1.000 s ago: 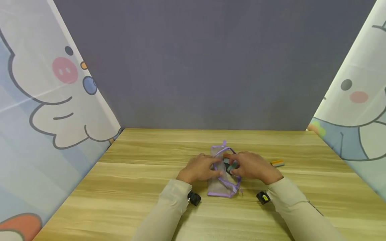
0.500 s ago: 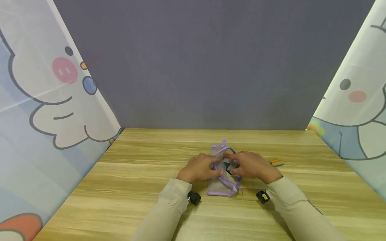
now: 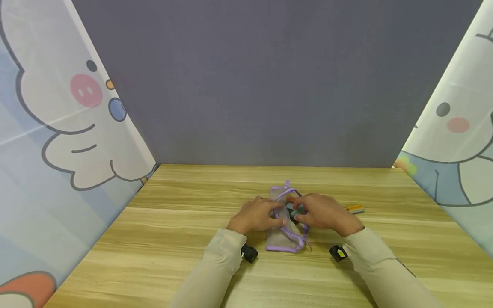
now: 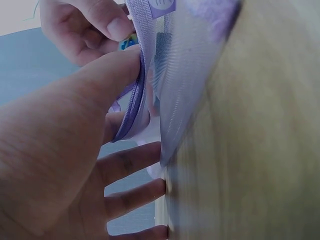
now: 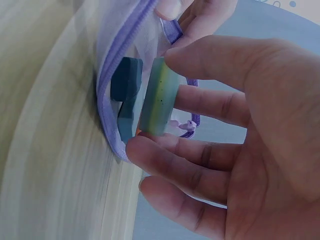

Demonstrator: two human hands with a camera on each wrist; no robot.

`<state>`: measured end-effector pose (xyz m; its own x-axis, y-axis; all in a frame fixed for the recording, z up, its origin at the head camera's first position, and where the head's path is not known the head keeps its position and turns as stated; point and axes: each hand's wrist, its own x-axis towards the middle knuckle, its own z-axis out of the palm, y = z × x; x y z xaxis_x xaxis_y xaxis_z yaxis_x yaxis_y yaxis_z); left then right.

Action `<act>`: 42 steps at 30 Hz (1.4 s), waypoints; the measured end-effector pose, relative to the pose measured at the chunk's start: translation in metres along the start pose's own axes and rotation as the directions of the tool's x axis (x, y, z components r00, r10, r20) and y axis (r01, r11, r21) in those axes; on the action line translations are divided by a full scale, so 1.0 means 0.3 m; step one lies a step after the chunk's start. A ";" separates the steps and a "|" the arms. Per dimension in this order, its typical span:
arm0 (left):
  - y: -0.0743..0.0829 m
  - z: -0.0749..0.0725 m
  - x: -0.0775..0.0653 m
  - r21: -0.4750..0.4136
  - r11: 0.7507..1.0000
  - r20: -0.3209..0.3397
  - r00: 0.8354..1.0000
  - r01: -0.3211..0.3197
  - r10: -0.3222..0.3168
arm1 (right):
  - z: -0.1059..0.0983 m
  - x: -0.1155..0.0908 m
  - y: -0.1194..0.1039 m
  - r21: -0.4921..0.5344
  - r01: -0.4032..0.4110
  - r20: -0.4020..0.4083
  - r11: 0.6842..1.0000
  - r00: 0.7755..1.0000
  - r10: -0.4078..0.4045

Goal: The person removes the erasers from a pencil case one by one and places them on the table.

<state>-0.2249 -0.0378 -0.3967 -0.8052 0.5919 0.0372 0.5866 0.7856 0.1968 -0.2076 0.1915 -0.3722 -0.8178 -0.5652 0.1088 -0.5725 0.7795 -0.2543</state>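
Note:
A see-through mesh pencil case (image 3: 279, 239) with purple trim lies on the table, its zipped mouth facing right. My left hand (image 3: 254, 215) pinches the zipper edge (image 4: 134, 100) between thumb and forefinger, the other fingers spread against the tabletop. At the mouth, my right hand (image 3: 325, 214) holds a small green block with a yellow stripe (image 5: 160, 97) between thumb and fingers. Dark teal blocks (image 5: 126, 79) sit inside the case, close beside the green one. An orange-red piece (image 3: 290, 199) shows near the right fingertips. The mesh partly veils the contents.
An orange-and-grey small block (image 3: 355, 208) lies on the wooden table (image 3: 173, 222) beyond the right wrist. A thin dark item (image 3: 406, 268) shows partly behind the right sleeve. A grey panel (image 3: 269, 85) stands behind the table, with printed cartoon curtains (image 3: 57, 162) at both sides.

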 end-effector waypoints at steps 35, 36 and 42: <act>-0.005 0.010 0.004 -0.045 0.998 -0.015 0.999 -0.038 0.037 | 0.001 -0.049 0.011 -0.012 -0.087 -0.124 0.996 0.989 0.085; -0.006 0.010 0.004 -0.048 0.998 -0.017 0.999 -0.045 0.044 | 0.000 -0.052 0.012 -0.014 -0.083 -0.128 0.996 0.988 0.081; -0.005 0.006 0.003 -0.067 0.997 -0.017 0.999 -0.047 0.046 | -0.005 -0.072 0.021 0.003 -0.100 -0.142 0.995 0.985 0.099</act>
<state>-0.2263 -0.0381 -0.3988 -0.7787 0.6241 0.0633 0.6167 0.7430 0.2600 -0.1938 0.2091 -0.3748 -0.8706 -0.4408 0.2184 -0.4877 0.8312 -0.2669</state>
